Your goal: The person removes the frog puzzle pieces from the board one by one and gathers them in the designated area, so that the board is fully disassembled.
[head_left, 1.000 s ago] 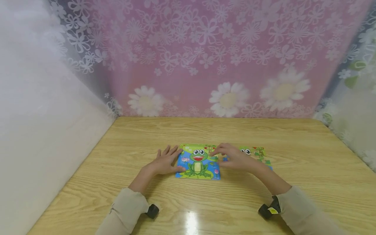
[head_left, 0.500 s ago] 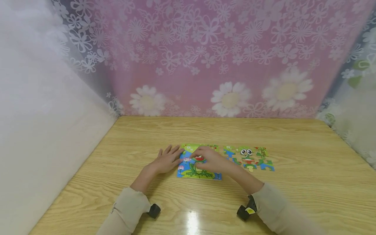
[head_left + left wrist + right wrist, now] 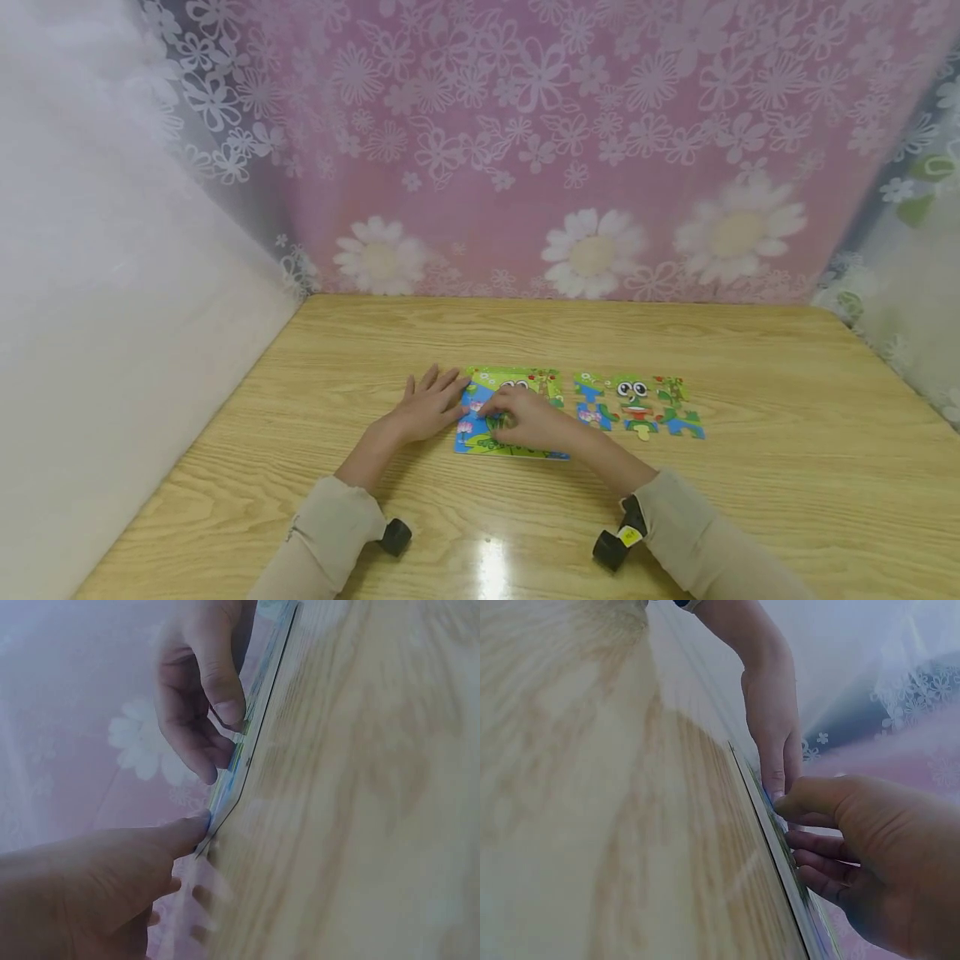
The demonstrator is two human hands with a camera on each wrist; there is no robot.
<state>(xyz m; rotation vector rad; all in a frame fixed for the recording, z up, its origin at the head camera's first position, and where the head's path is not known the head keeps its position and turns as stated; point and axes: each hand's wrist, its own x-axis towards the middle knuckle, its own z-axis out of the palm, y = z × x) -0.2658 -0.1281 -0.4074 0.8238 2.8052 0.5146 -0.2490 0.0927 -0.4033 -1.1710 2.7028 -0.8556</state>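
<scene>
We see the left hand (image 3: 422, 412) with fingers spread, touching the left edge of the frog jigsaw board (image 3: 468, 440), which lies flat on the wood-grain table (image 3: 315, 350). Over the board's middle, the right hand (image 3: 528, 417) bends its fingers down toward the thumb; we cannot quite tell whether they pinch a piece. Loose jigsaw pieces (image 3: 633, 390) lie just right of the board.
</scene>
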